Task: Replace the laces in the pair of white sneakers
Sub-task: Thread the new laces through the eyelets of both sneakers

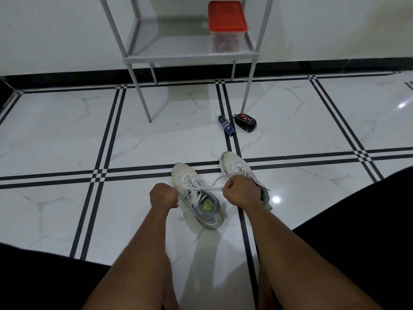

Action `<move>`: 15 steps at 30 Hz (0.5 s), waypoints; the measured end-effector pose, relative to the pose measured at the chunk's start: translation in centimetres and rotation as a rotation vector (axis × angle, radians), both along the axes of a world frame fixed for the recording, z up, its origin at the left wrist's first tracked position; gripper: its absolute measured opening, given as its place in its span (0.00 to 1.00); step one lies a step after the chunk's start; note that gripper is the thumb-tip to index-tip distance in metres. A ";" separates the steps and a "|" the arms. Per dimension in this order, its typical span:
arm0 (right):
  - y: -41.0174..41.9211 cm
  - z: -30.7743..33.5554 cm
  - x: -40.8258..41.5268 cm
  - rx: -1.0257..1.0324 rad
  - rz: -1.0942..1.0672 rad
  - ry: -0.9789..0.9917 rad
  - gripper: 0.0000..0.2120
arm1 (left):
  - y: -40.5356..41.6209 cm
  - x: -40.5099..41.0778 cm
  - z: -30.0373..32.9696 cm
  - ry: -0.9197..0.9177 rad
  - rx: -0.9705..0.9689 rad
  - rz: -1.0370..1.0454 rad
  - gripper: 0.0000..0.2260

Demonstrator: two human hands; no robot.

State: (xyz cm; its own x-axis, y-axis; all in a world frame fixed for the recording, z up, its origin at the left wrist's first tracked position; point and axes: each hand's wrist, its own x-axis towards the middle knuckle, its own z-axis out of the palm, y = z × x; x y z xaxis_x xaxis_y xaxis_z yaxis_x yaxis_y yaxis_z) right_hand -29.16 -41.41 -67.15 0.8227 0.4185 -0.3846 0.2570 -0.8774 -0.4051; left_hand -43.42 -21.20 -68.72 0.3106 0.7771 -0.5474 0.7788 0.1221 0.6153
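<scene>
Two white sneakers stand side by side on the tiled floor. The left sneaker has a grey collar and a green insole, and its white lace is stretched taut across it between my fists. My left hand is closed on one end of that lace, just left of the shoe. My right hand is closed on the other end and covers the middle of the right sneaker, whose heel is hidden behind my wrist.
A grey metal shelf rack stands against the wall ahead, with a red-lidded clear box on its shelf. A blue tube and a black shoe-polish sponge lie on the floor beyond the shoes. My dark-clothed legs frame both sides.
</scene>
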 end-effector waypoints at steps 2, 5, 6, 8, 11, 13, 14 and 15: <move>0.0 -0.1 -0.1 0.001 -0.017 0.001 0.09 | 0.0 0.0 -0.4 0.036 -0.010 0.044 0.08; 0.2 -0.1 -0.4 -0.015 -0.033 -0.012 0.09 | -0.3 0.0 -0.8 0.072 0.004 0.047 0.08; 0.2 -0.1 -0.6 -0.028 -0.043 -0.012 0.09 | -0.5 -0.1 -0.7 0.093 0.014 0.042 0.07; 0.3 -0.2 -0.8 -0.040 -0.073 -0.004 0.10 | -0.8 -0.2 -0.5 0.091 0.018 0.068 0.06; 0.3 -0.7 -0.9 -0.006 -0.034 0.009 0.09 | -0.8 -0.7 -0.9 0.065 0.012 0.117 0.08; 0.2 -1.1 -1.1 0.091 0.016 0.140 0.07 | -1.2 -1.0 -1.5 -0.015 -0.054 0.149 0.07; 0.2 -1.0 -1.1 0.159 0.008 0.271 0.07 | -1.8 -1.1 -1.9 -0.082 -0.137 0.162 0.05; 0.2 -0.7 -1.2 0.209 -0.012 0.406 0.09 | -2.4 -1.3 -2.3 -0.140 -0.219 0.155 0.06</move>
State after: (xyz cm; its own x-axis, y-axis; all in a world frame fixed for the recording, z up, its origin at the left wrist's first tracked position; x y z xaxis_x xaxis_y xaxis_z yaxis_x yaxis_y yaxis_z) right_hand -30.40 -41.25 -67.85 0.6283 0.5125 -0.5853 0.0312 -0.7683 -0.6393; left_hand -44.76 -23.56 -71.02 0.2819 0.6894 -0.6673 0.6500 0.3744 0.6613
